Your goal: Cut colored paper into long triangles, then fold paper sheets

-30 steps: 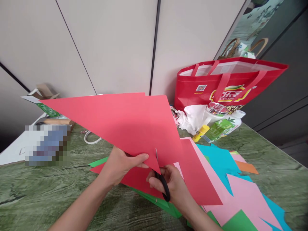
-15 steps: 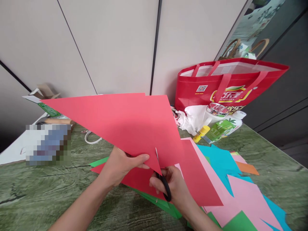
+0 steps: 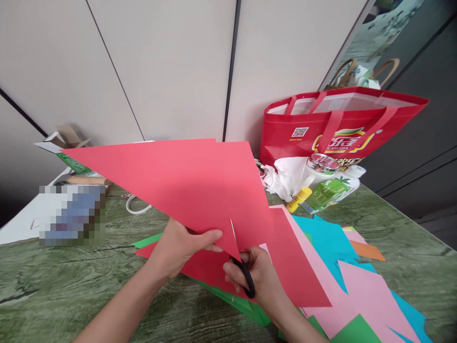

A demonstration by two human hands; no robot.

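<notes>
A large folded red paper sheet (image 3: pixel 185 183) is held up over the green marbled table (image 3: pixel 53 290). My left hand (image 3: pixel 182 245) pinches its lower edge, thumb on the front of the sheet. My right hand (image 3: pixel 255 281) is closed round black-handled scissors (image 3: pixel 244 276); their blade runs up into a short slit in the red paper just right of my left thumb. Below them on the table lie more red, green, pink and blue paper sheets (image 3: pixel 335 267).
A red shopping bag (image 3: pixel 335 126) stands against the wall at the back right, with crumpled white tissue (image 3: pixel 285 176), a yellow glue stick (image 3: pixel 299 198) and a green-labelled bottle (image 3: pixel 330 188) in front of it. A cardboard box (image 3: pixel 64 143) and a white cord (image 3: pixel 134 205) lie at the back left.
My right hand with the scissors has shifted very slightly downward and to the right. The red paper and my left hand have barely moved.
</notes>
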